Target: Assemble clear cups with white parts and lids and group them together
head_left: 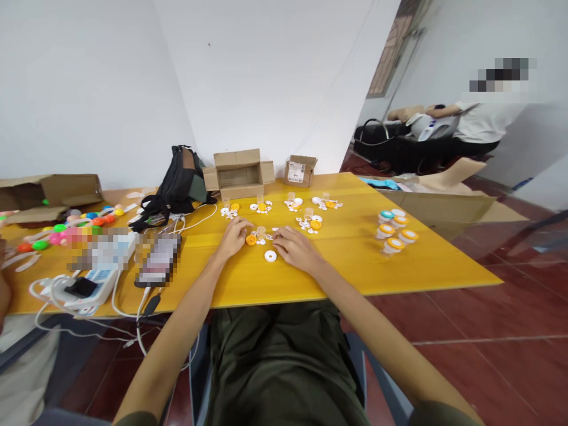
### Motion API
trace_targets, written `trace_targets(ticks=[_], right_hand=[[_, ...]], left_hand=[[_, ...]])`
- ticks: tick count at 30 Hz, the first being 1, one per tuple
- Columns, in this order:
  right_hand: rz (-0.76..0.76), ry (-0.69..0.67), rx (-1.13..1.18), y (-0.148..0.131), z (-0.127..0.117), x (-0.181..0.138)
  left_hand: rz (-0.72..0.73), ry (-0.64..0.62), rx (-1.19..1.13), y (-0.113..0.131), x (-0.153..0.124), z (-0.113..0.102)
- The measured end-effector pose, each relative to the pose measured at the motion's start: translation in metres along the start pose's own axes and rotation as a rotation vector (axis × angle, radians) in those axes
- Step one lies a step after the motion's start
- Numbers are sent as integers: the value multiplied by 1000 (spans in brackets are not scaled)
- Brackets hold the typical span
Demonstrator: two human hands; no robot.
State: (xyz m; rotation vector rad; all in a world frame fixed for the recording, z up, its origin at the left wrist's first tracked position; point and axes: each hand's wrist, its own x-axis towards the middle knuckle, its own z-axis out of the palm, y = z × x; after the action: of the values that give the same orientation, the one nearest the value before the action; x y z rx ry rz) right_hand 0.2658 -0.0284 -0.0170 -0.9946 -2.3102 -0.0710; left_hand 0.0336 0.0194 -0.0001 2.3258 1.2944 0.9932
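White round disc [270,255] nearest, flat on the yellow table [426,266], between both hands, axis up, no long side. Just behind, left hand [234,235] loosely open, fingertips beside an orange cap [251,239], holding nothing; right hand [295,247] flat, fingers spread near the small clear vial [261,233], also holding nothing. Vial upright, long axis vertical, mouth up as far as visible. Better to steady the vial with one hand, then bring cap straight down. Farther: similar part groups [306,222], an open cardboard box [239,173].
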Motion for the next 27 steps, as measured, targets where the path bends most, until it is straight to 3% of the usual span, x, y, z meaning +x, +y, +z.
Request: trace_targets(ticks=[5, 13, 20, 27], right_hand=[[-66, -25, -85, 2, 4, 0], [-110, -44, -140, 2, 6, 1], [-40, 45, -97, -2, 1, 1], [-93, 76, -148, -3, 2, 0]], left_hand=[[41, -68, -14, 2, -1, 0], [155, -6, 105, 22, -12, -3], [258, -68, 206, 29, -17, 6], [268, -89, 219, 28, -17, 9]])
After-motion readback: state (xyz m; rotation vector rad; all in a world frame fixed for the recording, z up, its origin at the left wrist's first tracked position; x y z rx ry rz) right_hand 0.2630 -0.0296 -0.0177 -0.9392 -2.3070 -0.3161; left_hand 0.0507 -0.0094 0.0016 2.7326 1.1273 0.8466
